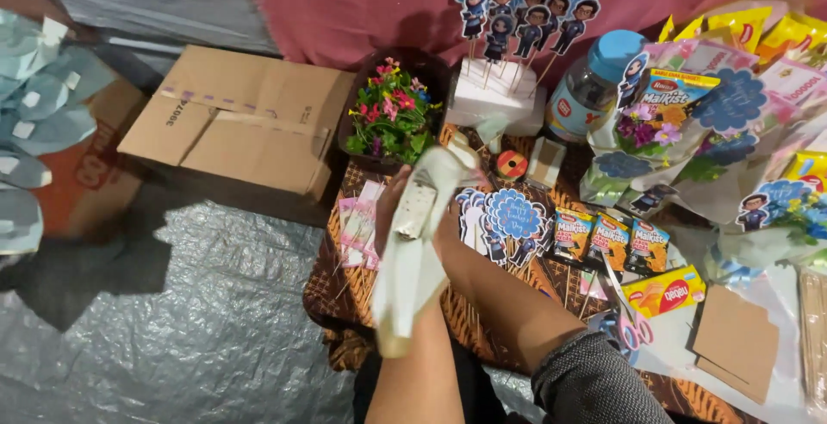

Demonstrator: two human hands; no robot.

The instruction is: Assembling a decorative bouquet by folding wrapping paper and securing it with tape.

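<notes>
Hands meet at frame centre over a brown batik cloth (482, 321) spread on the floor. Left hand (389, 204) and right hand (448, 227) both closed on a pale folded wrapping sheet (412, 269); fingers curled round its upper part, one hand on each side, the sheet hanging down between the forearms. A small white strip (416, 202) lies against the sheet between the two hands; cannot tell which fingers pin it.

Surroundings:
- Just beyond the hands, a dark basket of artificial flowers (393, 114).
- Right of the basket, a white foam block (493, 96) with cartoon-figure picks (524, 10) standing upright in it.
- Just right of the right hand, flat blue cut-out toppers (508, 221), then three snack packets (612, 241) in a row.
- Far right crowded: snack bouquet (715, 114), blue-lidded jar (594, 79), brown card pieces (736, 342).
- Left of the cloth, pink strips (360, 230) near its edge.

Open room: grey plastic sheeting (172, 329) left of the cloth edge, bare up to the cardboard box (241, 118).
</notes>
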